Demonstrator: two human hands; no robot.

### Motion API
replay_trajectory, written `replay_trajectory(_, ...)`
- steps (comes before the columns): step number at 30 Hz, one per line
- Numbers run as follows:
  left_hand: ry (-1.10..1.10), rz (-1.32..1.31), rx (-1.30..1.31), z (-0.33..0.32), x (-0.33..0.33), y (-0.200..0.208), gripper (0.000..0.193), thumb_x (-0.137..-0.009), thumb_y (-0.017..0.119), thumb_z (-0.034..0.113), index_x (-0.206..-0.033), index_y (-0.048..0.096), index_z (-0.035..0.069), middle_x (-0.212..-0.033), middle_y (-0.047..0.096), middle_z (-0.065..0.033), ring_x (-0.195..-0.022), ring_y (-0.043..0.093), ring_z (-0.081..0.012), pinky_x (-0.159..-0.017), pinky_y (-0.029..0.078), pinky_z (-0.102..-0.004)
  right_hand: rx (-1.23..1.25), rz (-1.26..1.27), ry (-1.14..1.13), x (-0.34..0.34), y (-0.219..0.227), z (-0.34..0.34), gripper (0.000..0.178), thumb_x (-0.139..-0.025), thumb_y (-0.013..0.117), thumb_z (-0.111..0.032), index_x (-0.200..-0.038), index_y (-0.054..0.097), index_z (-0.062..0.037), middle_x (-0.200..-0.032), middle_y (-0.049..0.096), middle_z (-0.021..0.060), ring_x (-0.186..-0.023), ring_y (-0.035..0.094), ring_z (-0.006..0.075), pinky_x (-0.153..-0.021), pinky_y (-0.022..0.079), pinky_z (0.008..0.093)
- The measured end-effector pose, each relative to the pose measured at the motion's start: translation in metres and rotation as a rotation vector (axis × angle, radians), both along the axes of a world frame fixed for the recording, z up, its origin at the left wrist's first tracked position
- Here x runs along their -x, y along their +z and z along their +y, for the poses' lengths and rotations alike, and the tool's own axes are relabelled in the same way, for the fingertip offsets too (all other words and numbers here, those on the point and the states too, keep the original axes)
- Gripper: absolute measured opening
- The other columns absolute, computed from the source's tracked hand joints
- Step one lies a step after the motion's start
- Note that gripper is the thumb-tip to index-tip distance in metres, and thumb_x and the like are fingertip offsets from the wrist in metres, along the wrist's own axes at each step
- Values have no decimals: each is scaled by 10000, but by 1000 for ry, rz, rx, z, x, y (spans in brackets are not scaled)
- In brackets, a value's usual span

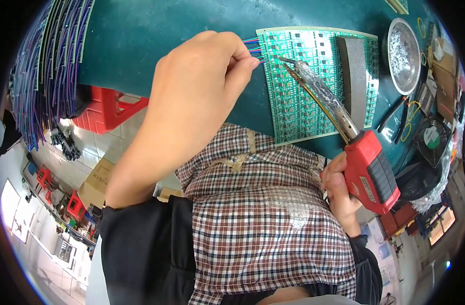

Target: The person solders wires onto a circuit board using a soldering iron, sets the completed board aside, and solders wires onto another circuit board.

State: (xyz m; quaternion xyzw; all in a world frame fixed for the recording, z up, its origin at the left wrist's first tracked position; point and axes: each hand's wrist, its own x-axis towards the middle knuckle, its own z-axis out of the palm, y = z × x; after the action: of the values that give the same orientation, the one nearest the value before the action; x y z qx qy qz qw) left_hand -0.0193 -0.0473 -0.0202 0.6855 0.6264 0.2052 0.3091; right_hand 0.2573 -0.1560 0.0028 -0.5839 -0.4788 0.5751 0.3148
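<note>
A panel of green circuit boards (292,114) lies on the teal table, dotted with small black chips. Thin coloured wires (254,50) stick out from its upper left edge. At that edge my left hand (204,68) is closed in a pinch on a thin wire, thumb against forefinger. My right hand (339,189) grips a red and black soldering gun (368,170) by its handle. The gun's tip and a slim brass-coloured tube beside it point at the board's left side, close to the pinched wire. A dark grey bar (353,76) rests across the panel's right part.
Right of the panel stand a metal bowl (405,85) holding silvery bits, pliers (393,113), yellow rubber bands (406,132) and a black fan (431,137). Wired boards (59,56) hang at the table's left end. Below are a red stool (98,114) and a cardboard box (96,179).
</note>
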Motion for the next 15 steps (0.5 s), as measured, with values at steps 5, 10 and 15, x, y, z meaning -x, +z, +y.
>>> replay_trajectory(5, 39, 23, -45, -3, -7, -9, 179, -874, 776, 157, -837, 665, 22, -734, 582, -50, -633, 544, -153, -596, 450, -303, -26, -131, 94, -6, -3, -3, 238, -959, 647, -170, -1030, 534, 27, -716, 517, 70, -515, 448, 104, -497, 398, 258)
replay_trajectory(10, 66, 28, -49, -3, -9, -12, 194, -860, 786, 162, -801, 662, 24, -720, 581, -43, -636, 550, -155, -599, 451, -300, 40, -149, 65, -2, -1, -5, 260, -958, 644, -169, -1080, 550, 41, -722, 527, 60, -524, 463, 99, -514, 412, 255)
replay_trajectory(15, 81, 23, -56, -4, -9, -13, 194, -860, 780, 158, -789, 662, 23, -717, 588, -39, -623, 547, -146, -590, 452, -295, 71, -159, 75, 1, -1, -3, 233, -953, 647, -143, -1076, 551, 30, -760, 530, 59, -539, 473, 94, -520, 429, 253)
